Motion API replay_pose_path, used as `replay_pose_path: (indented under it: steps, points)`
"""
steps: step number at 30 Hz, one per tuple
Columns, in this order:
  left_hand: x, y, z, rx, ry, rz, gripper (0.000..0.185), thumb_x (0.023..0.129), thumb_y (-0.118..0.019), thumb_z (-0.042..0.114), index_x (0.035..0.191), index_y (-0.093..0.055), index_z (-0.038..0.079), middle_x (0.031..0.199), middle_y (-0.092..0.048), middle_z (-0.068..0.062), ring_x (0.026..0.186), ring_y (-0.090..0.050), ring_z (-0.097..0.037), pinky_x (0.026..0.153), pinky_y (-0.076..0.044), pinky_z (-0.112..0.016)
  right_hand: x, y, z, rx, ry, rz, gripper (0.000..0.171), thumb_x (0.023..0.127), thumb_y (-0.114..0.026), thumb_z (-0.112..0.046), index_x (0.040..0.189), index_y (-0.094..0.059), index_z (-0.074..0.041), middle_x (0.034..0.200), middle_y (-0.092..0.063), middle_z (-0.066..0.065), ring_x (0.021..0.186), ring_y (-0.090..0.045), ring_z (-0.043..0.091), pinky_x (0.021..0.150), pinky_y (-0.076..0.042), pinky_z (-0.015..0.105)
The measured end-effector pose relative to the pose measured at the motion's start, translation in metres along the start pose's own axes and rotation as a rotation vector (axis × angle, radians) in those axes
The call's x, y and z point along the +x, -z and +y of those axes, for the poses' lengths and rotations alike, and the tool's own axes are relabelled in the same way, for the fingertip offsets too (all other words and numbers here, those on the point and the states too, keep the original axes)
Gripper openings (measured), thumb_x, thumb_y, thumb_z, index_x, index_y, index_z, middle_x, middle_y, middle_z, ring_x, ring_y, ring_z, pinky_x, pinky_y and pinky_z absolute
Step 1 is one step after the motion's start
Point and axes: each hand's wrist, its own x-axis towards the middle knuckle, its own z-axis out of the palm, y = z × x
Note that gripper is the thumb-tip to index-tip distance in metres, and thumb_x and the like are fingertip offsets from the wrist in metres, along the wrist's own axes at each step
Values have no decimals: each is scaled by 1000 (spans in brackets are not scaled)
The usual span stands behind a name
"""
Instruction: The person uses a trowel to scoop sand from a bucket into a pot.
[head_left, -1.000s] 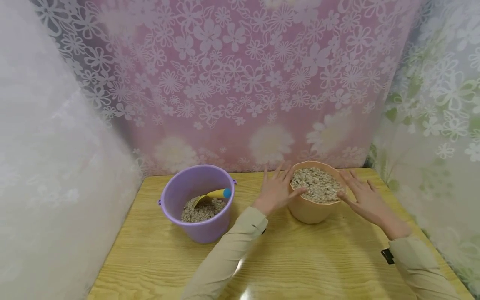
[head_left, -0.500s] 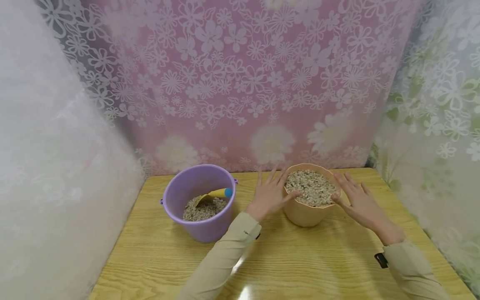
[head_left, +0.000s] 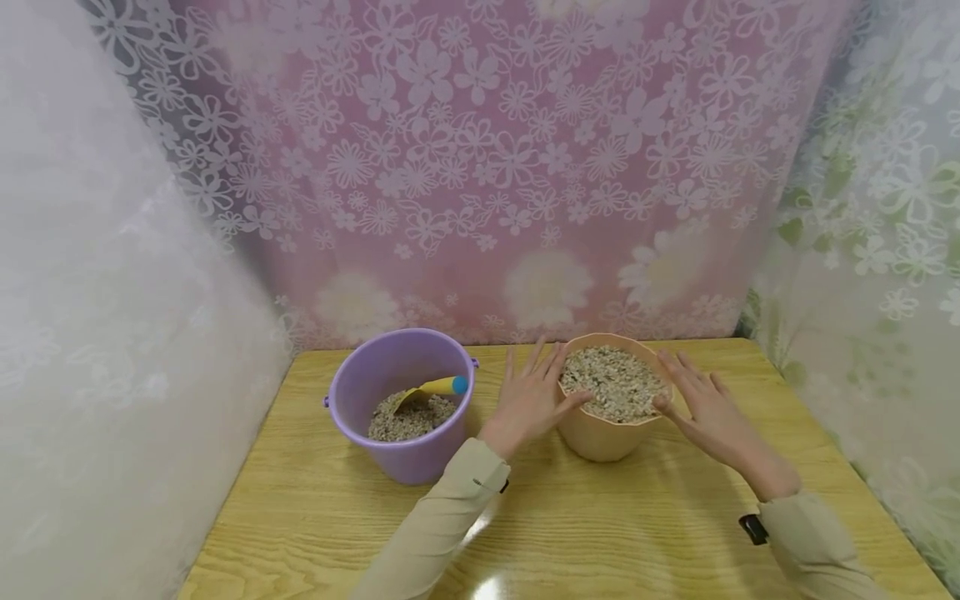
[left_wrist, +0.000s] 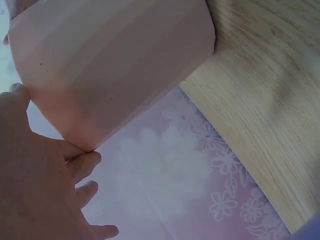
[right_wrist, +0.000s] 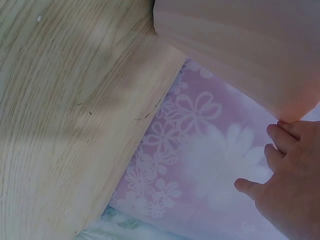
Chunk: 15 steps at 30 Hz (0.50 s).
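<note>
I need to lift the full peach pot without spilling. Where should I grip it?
Grip the peach pot by its outer wall just under the rim, from its two opposite sides, as the left hand and right hand flank it now. It stands upright, brimful of grain, and shows no handle.

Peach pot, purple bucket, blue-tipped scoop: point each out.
peach pot (head_left: 600, 437), head view, front wall below the rim.
purple bucket (head_left: 412, 461), head view, front outer wall.
blue-tipped scoop (head_left: 442, 385), head view, yellow handle.

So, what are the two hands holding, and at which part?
The peach pot of gravel: the left hand and right hand press flat against its opposite sides, thumbs at the rim. No fingers curl round it.
</note>
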Motion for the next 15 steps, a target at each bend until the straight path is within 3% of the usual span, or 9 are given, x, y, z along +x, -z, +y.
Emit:
replay_pose_path:
  steps: [10, 15]
  points:
    - [-19, 2, -8, -41, 18, 48, 84, 100, -30, 72, 163, -18, 18, 168, -19, 3, 156, -1, -17, 122, -6, -58, 3, -13, -8, 7, 34, 29, 76, 105, -53, -39, 164, -8, -21, 166, -16, 23, 153, -13, 42, 119, 0, 65]
    - [-26, 2, -13, -66, 20, 53, 82, 100, -33, 70, 163, -18, 18, 168, -19, 3, 156, -7, -19, 122, -9, -60, 3, -16, -14, 11, 49, 32, 76, 105, -54, -39, 164, -8, -22, 166, -17, 22, 153, -14, 42, 119, -1, 65]
